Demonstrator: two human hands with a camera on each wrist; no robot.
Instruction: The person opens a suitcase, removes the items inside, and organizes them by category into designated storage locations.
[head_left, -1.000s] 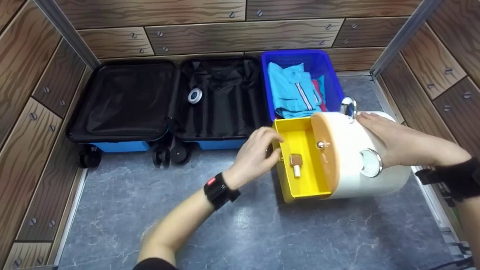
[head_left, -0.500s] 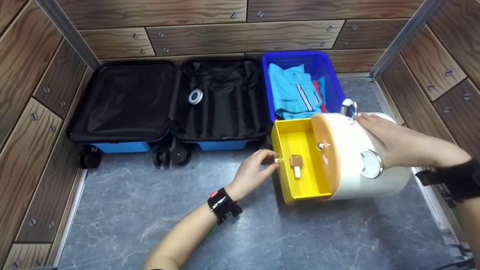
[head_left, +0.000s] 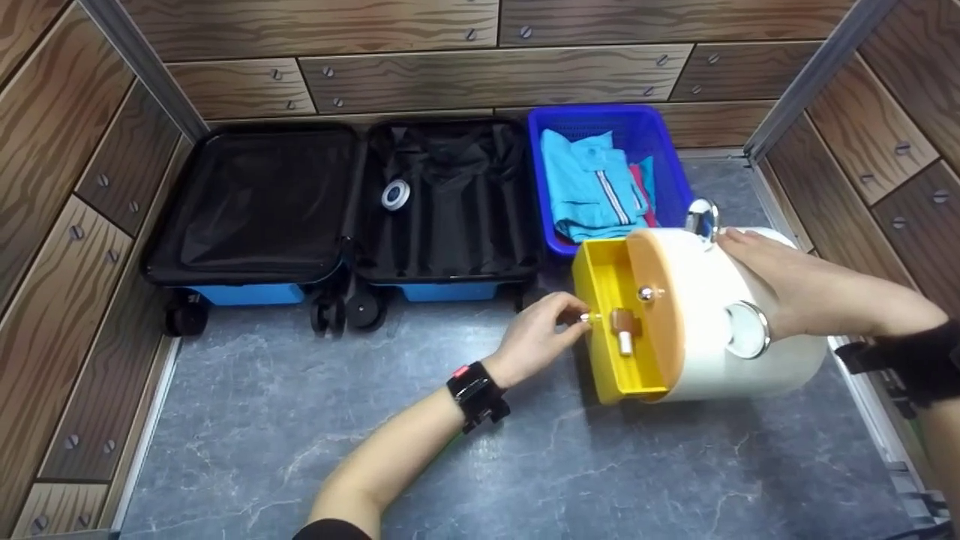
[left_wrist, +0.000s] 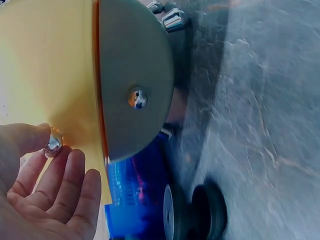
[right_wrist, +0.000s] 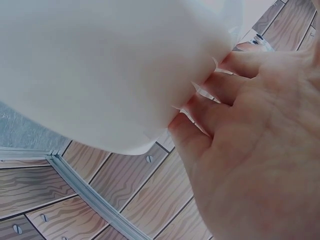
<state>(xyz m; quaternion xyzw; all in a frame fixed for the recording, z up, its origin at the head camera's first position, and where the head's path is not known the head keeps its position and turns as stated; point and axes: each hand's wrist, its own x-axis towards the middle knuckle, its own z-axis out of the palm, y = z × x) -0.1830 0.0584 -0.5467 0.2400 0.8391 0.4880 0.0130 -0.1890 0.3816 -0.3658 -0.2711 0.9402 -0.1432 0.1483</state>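
A white storage box (head_left: 712,322) with a rounded top and orange front stands on the floor at the right. Its yellow drawer (head_left: 611,259) is partly pulled out toward the left. My left hand (head_left: 534,337) pinches the drawer's silver knob (left_wrist: 54,142) between thumb and fingers. Inside the drawer lies a small nail polish bottle (head_left: 624,324) with a brown body and white cap. My right hand (head_left: 772,277) rests flat on the box's white top, fingers straight, between two chrome handles. A second knob (head_left: 646,293) sits on the orange front.
An open black-lined suitcase (head_left: 255,202) with a round white and grey item (head_left: 395,195) in it lies to the left. Behind the box stands a blue basket (head_left: 664,150) holding folded light-blue clothes (head_left: 592,184). Wood-patterned walls (head_left: 390,82) enclose the grey floor.
My left hand has come down to the knob, taken hold of it and moved right. The drawer has slid partway into the box with the bottle inside. The right hand stays put.
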